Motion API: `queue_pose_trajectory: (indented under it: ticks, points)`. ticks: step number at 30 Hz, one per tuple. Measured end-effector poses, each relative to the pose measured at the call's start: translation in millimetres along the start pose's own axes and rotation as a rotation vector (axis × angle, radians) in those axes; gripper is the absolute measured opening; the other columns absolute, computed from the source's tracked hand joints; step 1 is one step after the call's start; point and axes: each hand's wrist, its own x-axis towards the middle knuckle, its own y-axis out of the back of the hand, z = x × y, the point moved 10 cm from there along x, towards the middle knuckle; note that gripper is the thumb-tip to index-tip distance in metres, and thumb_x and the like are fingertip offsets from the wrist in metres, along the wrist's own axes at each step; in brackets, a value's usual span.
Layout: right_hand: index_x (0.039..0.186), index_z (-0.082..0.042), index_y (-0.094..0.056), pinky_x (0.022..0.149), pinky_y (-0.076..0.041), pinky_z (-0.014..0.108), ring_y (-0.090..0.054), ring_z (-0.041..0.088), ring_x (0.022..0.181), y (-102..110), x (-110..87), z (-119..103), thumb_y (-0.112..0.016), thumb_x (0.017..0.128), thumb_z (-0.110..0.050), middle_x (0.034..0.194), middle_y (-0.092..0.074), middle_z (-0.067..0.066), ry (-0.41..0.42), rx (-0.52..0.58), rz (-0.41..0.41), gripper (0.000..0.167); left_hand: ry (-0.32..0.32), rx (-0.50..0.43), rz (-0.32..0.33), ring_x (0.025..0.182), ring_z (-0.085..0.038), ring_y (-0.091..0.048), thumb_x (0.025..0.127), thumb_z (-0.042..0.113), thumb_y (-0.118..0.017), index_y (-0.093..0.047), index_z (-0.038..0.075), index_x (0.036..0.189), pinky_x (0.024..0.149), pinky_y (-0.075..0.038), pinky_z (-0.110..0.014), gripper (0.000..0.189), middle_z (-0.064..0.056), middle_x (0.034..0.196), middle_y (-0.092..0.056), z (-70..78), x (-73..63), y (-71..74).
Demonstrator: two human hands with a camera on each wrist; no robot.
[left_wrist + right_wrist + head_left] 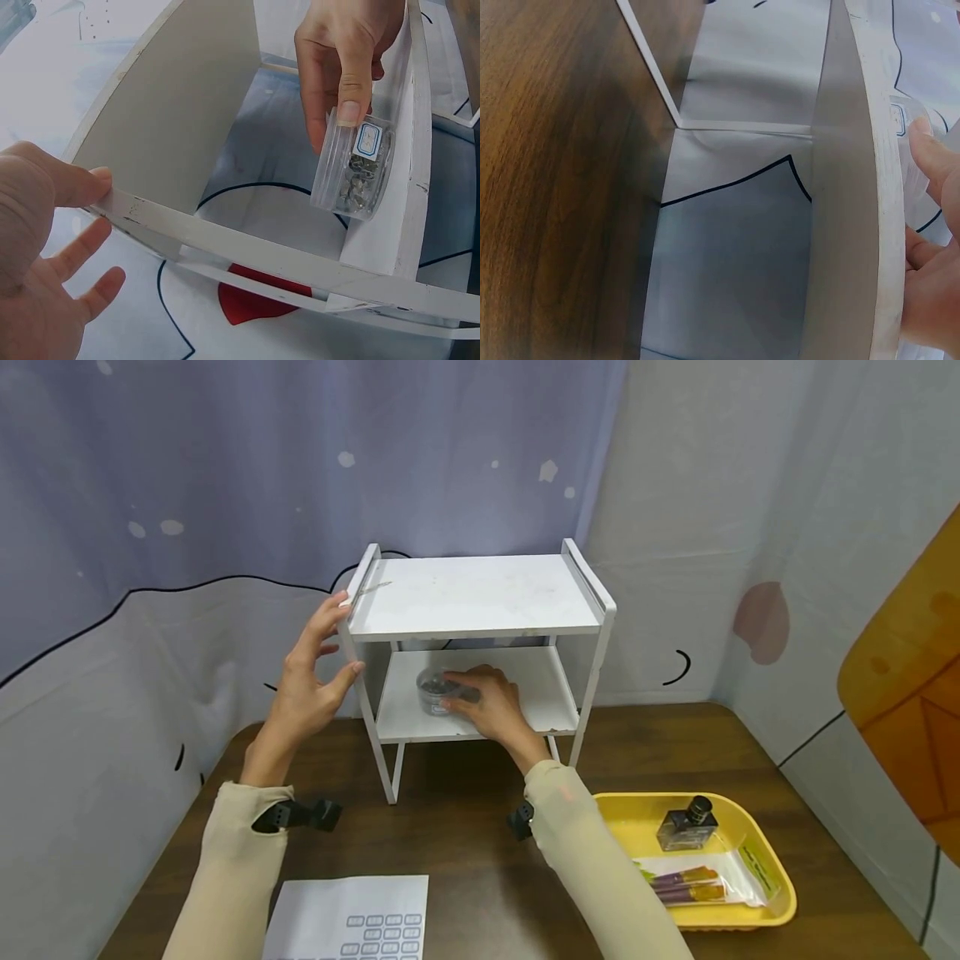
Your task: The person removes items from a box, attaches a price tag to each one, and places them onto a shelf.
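Note:
On the lower board of a small white two-tier shelf [480, 597], my right hand [491, 702] grips a round clear plastic container [433, 692] between thumb and fingers. Small shiny metal-looking pieces show through the container [361, 176] in the left wrist view, and a blue-edged label is on its side. My left hand [303, 689] is at the shelf's left upright, fingers spread, with a digit touching the white frame [225, 240]. In the right wrist view, the lower board's edge [889, 225] hides part of the right hand [937, 262] and the container.
A yellow tray [783, 902] at the right holds a dark-capped glass bottle [686, 828] and a packet of purple-handled brushes [686, 885]. A printed sheet [315, 910] lies on the wooden table [480, 860] at the front. Fabric [465, 460] hangs behind the shelf.

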Motion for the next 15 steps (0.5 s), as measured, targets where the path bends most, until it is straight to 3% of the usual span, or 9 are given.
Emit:
queue_pose_trajectory:
  ticks: [15]
  points:
    - [0.128, -0.021, -0.069, 0.099, -0.039, 0.057, -0.056, 0.031, 0.123, 5.3, -0.9, -3.1, -0.079, 0.084, -0.034, 0.127, -0.068, 0.006, 0.046, 0.01, 0.038, 0.047, -0.002, 0.004, -0.008, 0.127, -0.046, -0.048, 0.081, -0.02, -0.067, -0.043, -0.001, 0.142, 0.094, -0.042, -0.062, 0.067, -0.021, 0.159, -0.034, -0.9, 0.2, -0.1]
